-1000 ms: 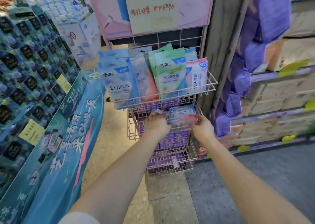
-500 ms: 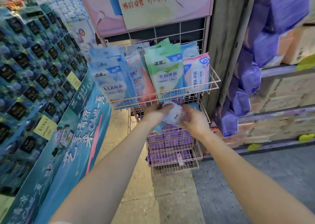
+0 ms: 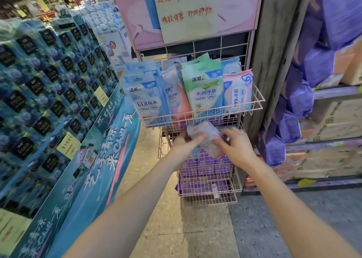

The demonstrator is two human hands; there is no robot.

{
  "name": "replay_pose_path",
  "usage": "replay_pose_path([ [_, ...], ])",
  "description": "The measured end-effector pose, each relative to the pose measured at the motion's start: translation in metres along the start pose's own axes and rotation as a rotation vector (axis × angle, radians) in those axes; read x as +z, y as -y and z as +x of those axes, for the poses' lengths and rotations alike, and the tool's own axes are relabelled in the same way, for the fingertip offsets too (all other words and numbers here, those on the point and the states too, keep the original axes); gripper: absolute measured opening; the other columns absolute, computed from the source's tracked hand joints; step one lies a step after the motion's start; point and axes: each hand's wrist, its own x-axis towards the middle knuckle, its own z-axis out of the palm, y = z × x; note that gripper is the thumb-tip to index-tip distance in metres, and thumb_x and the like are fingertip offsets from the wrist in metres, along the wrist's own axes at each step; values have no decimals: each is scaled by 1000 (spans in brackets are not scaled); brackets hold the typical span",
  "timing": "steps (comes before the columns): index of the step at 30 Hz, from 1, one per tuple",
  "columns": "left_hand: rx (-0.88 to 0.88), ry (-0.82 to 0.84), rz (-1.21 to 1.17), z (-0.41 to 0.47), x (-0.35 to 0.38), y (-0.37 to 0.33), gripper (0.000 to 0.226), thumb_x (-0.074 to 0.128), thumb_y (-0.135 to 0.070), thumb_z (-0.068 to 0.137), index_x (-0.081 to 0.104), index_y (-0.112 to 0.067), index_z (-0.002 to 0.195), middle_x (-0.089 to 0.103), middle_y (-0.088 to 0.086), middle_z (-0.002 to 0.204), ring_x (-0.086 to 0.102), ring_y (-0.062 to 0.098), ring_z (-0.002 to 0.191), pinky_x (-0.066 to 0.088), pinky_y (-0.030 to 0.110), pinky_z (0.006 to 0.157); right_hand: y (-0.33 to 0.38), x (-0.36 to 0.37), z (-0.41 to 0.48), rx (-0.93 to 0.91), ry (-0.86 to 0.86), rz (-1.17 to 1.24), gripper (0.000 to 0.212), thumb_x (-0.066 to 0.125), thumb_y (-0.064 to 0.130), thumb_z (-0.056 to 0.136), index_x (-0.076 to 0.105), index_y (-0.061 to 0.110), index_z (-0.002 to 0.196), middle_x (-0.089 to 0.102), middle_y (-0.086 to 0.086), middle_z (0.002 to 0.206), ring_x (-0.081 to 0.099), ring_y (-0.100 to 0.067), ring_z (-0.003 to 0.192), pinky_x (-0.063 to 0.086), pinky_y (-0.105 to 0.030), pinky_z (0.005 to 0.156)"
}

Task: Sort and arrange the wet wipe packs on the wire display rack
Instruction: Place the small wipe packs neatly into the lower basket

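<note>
A pink wire display rack [image 3: 256, 100] stands ahead with stacked baskets. Its top basket holds upright wet wipe packs: a blue pack [image 3: 146, 99], a pink pack [image 3: 175, 99], a green pack [image 3: 205, 89] and a pink-and-blue pack [image 3: 238, 93]. Just below that basket, my left hand [image 3: 186, 142] and my right hand [image 3: 235, 146] both grip a small pale pink-and-blue wet wipe pack [image 3: 205, 135], blurred. The lower baskets [image 3: 238, 187] hold purple packs [image 3: 203, 167].
A tall blue stacked product display [image 3: 49, 93] and a teal banner [image 3: 101, 159] run along the left. A grey pillar [image 3: 274, 51] and shelves with purple packs [image 3: 299, 99] and cartons stand to the right. A pink sign [image 3: 186, 10] tops the rack.
My hands have pulled a pack out of the second basket, brought it together between them and raised it to just under the top basket.
</note>
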Motion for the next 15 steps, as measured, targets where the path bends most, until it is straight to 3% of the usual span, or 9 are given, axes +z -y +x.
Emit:
replay_pose_path([
  [3, 71, 147, 107, -13, -6, 16, 46, 80, -42, 88, 68, -21, 127, 77, -4, 119, 72, 14, 113, 56, 43, 104, 10, -2, -15, -6, 3, 150, 22, 75, 28, 91, 74, 10, 103, 58, 6, 89, 54, -17, 86, 37, -28, 75],
  [8, 177, -60, 2, -36, -11, -2, 50, 89, -35, 78, 64, -22, 119, 76, -1, 114, 71, 16, 108, 58, 48, 99, 38, -19, -28, 114, 32, 516, 14, 69, 29, 96, 70, 25, 110, 73, 4, 102, 68, -11, 88, 55, -27, 74],
  [12, 375, -197, 14, -58, -24, -31, 30, 85, -20, 85, 67, -23, 109, 78, -5, 106, 74, 9, 98, 60, 35, 91, 68, -34, -26, 82, -10, 658, 13, 71, 22, 95, 72, 29, 107, 76, 4, 99, 71, -10, 86, 59, -29, 77],
  [15, 494, -337, 23, -64, -37, -57, 24, 84, -17, 86, 68, -29, 100, 78, -6, 95, 75, 9, 88, 61, 32, 82, 94, -41, -14, 7, -60, 672, 19, 74, 20, 91, 73, 27, 109, 76, 3, 98, 71, -21, 90, 59, -34, 81],
])
